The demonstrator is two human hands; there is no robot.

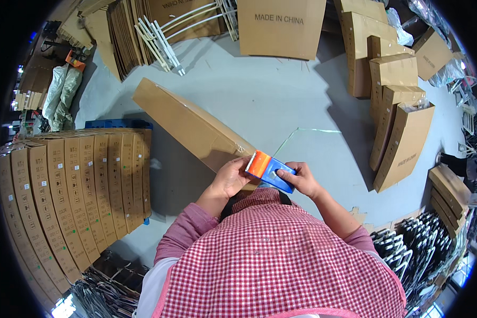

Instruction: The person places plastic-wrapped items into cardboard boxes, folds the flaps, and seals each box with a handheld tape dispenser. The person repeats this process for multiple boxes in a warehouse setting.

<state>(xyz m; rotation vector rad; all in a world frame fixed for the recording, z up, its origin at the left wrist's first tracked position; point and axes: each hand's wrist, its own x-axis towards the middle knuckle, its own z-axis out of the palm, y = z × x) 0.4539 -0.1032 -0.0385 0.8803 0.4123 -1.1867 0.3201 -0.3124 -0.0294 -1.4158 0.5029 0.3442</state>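
A hand-held tape dispenser (262, 165), orange at its toothed end and blue along the body, is held in front of my apron. My right hand (305, 180) grips the blue end, with the thumb pressed on top. On the other side, my left hand (229, 179) has its fingers closed on the dispenser's orange end beside the teeth; some fingertips are hidden behind it. A long, narrow brown carton (188, 124) stands just beyond my hands, its near end partly covered by my left hand and the dispenser. Any tape at the teeth is too fine to make out.
Upright cartons (85, 185) are packed in a row at left by a blue pallet (116, 124). More cartons (405, 146) stand at right. White tubes (164, 50) lean near flat cardboard at the back. A green strap (318, 130) lies on the floor; metal frames (416, 246) crowd the lower right.
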